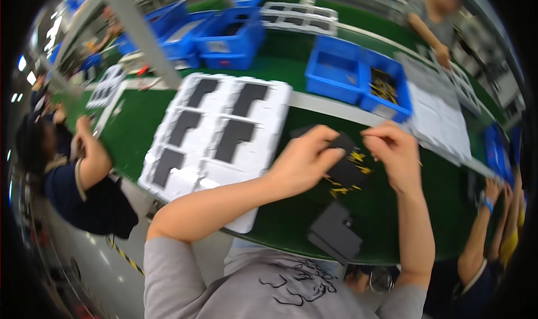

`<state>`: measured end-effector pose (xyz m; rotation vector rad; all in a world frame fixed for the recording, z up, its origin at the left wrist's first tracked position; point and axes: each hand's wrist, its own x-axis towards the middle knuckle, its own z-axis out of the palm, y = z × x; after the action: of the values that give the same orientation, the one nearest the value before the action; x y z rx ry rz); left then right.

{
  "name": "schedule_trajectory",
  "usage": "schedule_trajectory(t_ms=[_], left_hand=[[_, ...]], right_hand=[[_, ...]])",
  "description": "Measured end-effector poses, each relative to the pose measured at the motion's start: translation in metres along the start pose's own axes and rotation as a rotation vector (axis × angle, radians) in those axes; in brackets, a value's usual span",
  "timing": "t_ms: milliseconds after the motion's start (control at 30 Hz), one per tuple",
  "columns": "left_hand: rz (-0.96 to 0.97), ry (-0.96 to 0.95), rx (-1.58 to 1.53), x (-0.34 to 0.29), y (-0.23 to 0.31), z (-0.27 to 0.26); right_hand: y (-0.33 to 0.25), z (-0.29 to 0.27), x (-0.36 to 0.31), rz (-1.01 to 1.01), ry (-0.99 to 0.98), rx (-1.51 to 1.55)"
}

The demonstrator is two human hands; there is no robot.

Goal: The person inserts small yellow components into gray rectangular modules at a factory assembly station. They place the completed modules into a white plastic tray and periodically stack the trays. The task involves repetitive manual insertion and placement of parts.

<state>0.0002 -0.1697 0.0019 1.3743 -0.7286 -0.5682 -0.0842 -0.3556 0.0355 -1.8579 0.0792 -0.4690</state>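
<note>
My left hand is closed, thumb and fingers pinched together over a black sheet-like piece; what lies between its fingertips is too small to make out. To its right, my right hand hovers with the fingertips pinched, and anything in them is hidden. Small yellow pieces lie scattered on and around the black piece. Nearer to me, a dark grey L-shaped plate rests by the table's front edge.
A white tray with several dark L-shaped plates stands left. Blue bins sit beyond my hands, one holding yellow pieces. White sheets lie at the right. Co-workers are on both sides and across the green table.
</note>
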Motion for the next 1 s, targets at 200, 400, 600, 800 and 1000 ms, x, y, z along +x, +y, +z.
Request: schedule_trajectory(t_ms=[200, 400, 600, 800, 1000], left_hand=[[-0.107, -0.028, 0.199, -0.004, 0.009, 0.003], [-0.079, -0.037, 0.312, -0.006, 0.007, 0.002], [-0.071, -0.067, 0.377, -0.006, 0.006, 0.001], [-0.040, -0.070, 0.360, -0.008, 0.008, 0.002], [-0.011, -0.090, 0.343, -0.007, 0.009, 0.000]], right_hand=[[-0.010, 0.010, -0.004, 0.238, -0.037, 0.180], [0.005, 0.023, -0.013, 0.064, 0.010, 0.052], [0.003, 0.025, -0.015, 0.117, 0.003, 0.055], [0.002, 0.025, -0.015, 0.144, -0.003, 0.084], [0.006, 0.020, -0.010, 0.351, -0.133, 0.292]])
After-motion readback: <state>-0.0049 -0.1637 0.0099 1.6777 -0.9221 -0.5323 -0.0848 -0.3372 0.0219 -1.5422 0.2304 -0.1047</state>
